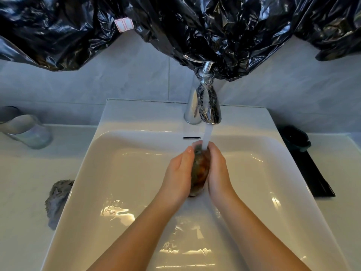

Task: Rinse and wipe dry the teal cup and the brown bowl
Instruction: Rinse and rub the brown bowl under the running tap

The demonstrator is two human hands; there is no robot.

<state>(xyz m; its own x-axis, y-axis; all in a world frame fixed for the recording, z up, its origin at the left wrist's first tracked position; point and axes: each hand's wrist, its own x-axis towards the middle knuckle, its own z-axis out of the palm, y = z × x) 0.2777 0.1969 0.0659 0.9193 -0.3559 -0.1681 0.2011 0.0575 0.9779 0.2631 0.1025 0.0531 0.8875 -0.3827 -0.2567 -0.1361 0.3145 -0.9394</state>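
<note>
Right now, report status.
Both hands, left hand and right hand, clamp brown bowl on edge. Faucet stream hitting it. Nothing obstructing.

Basin (121, 173): open left of both hands.
Tap (208, 106): overhangs basin rear, blocking approach from above.
Left table (23, 182): partly taken by grey cloth (56, 200) and glass jar (29, 132).
Right table: dark tray (312, 173) against basin edge.

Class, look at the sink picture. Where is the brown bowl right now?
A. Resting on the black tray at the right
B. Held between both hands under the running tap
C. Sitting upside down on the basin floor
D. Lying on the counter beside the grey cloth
B: the brown bowl is held on edge between the left hand and the right hand, with the water stream from the tap falling onto it.
</note>
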